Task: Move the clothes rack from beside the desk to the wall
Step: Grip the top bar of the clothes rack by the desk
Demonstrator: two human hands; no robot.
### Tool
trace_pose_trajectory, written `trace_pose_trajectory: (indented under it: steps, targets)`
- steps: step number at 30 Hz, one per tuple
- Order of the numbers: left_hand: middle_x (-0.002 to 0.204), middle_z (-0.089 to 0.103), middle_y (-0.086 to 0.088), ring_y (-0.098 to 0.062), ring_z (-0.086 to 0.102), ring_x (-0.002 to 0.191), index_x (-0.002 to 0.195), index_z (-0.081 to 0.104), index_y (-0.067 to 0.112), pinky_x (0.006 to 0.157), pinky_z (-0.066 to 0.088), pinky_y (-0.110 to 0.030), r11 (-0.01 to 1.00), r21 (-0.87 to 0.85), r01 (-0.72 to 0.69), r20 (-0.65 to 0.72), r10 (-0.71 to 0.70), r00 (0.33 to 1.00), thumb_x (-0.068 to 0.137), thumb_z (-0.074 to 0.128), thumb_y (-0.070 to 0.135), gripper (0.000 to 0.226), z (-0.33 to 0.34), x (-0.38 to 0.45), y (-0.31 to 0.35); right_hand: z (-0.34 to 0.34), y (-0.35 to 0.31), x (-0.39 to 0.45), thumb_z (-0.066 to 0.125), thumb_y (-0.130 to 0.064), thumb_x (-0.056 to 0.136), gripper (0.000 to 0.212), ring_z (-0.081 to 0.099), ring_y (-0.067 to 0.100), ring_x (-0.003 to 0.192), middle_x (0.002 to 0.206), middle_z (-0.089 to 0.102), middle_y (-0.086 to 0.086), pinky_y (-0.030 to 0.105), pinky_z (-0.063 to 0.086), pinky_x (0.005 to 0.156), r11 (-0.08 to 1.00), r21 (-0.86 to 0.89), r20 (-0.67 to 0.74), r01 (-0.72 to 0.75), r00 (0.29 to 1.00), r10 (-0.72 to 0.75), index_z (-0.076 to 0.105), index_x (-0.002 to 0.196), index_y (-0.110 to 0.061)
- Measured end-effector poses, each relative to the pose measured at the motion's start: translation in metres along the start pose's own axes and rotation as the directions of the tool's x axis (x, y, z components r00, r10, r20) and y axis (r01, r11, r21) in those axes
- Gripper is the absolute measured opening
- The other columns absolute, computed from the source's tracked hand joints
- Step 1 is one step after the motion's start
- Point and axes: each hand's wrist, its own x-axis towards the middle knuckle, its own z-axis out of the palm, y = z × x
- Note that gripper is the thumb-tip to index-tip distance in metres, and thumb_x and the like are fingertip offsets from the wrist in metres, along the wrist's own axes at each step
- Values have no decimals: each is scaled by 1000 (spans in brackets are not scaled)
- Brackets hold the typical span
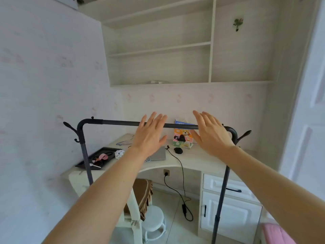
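A black metal clothes rack (116, 122) stands in front of the desk (198, 160), its top bar running level across the middle of the view, with hooked ends at both sides and two uprights going down. My left hand (149, 133) is spread flat over the bar near its middle, fingers apart and not curled round it. Further right, my right hand (210, 133) hovers the same way near the bar's bend. Both palms face down and away. No clothes hang on the rack. The wallpapered wall (44, 81) is at the left.
The desk carries a black tray (98, 156), a closed laptop (159, 154), a mouse (178, 150) and a colourful tissue box (182, 138). A chair (130, 199) and white stool (153, 219) stand underneath, with a cable on the floor. Shelves hang above; a pink cushion (276, 233) lies bottom right.
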Motion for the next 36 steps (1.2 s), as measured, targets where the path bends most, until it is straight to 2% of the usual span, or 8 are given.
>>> trace_pose_trajectory:
  steps: [5,13,15,17,19,24,28,36]
  targets:
    - [134,58,-10,-30,48,131,138,45,8,113,35,-47,997,-35,-74,-66,72,995,90,60,33,56,44,21,-3,43,11,12,46,-40,97,56,49,31,126,129,59,12,42,38,106,1000,-19,22,13,1000,-12,40,141,-5]
    - [118,64,-5,-26,59,110,125,54,11,103,45,-46,980,-36,-194,-113,189,975,81,70,34,52,125,80,-24,119,27,69,46,-41,95,52,54,32,114,121,62,10,41,45,97,999,-40,104,27,994,-22,45,135,-6]
    - [110,66,-4,-25,62,99,125,54,13,94,50,-44,978,-21,-209,-137,204,969,82,69,35,51,143,90,-33,137,27,83,45,-44,94,55,56,31,111,119,62,9,42,47,94,1000,-22,110,22,994,-19,45,135,-7]
    - [98,67,-3,-25,64,82,124,54,13,74,54,-39,974,-8,-226,-181,221,958,84,66,36,48,157,96,-40,156,26,90,39,-49,93,58,59,30,103,114,64,8,41,50,89,999,-27,90,37,995,-34,48,133,-8]
    - [90,66,-2,-24,62,72,123,54,14,59,52,-36,966,11,-258,-231,253,939,89,58,37,41,169,100,-46,171,24,97,32,-52,91,60,62,29,94,106,66,6,40,51,83,996,-54,40,64,997,-62,52,129,-9]
    - [78,63,1,-21,60,63,104,63,15,52,44,-32,960,38,-278,-296,276,914,91,55,38,27,184,103,-61,196,16,113,29,-55,90,56,65,27,78,90,68,4,35,49,59,992,-73,3,104,995,-104,61,109,-12]
    - [61,59,3,-20,58,51,86,63,16,44,47,-31,965,13,-263,-277,257,926,91,51,49,35,186,105,-78,209,21,121,33,-54,92,50,61,24,59,69,62,1,31,43,46,990,-57,-45,133,990,-135,62,84,-13]
    - [55,54,4,-19,53,45,76,59,17,44,27,-23,973,84,-213,-228,227,947,89,52,58,44,187,111,-81,223,32,123,45,-46,94,39,48,21,47,58,54,-1,26,26,46,988,11,-175,156,973,-152,56,75,-14]
